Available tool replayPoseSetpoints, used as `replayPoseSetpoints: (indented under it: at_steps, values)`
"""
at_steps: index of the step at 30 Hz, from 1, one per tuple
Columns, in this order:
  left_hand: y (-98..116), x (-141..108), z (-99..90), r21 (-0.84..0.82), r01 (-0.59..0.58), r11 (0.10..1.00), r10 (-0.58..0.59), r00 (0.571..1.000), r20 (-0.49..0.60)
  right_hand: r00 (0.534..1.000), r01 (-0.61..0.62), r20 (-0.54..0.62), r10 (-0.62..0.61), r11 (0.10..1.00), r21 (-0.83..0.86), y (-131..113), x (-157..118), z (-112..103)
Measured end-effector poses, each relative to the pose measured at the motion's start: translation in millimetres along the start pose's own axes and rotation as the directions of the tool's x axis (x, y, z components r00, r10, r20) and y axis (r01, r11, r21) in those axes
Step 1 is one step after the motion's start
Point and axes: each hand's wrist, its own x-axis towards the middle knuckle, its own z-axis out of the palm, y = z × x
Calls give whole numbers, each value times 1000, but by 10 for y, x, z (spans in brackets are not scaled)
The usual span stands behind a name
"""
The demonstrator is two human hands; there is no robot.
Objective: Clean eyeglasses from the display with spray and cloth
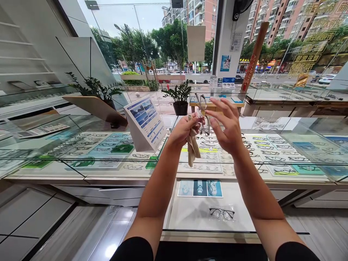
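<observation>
One pair of dark glasses (222, 212) lies nearest, in a drawer (187, 217). Over the glass desk (122, 182), the left hand (182, 130) has fingers clamped on clear glasses (202, 104) and a beige cloth (192, 150); the right hand (227, 125), fingers apart, is just beside them. Beyond stands a potted plant (180, 104).

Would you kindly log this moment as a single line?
left hand: holding eyeglasses and beige cloth | right hand: open beside eyeglasses, contact unclear | dark-framed glasses: lying below both hands
</observation>
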Motion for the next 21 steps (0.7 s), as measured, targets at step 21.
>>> replayPoseSetpoints:
  at_steps: [21]
  values:
    - [6, -8, -55, 402, -282, 871, 267, 959, 94, 757, -612, 358, 547, 402, 681, 249, 7, 157]
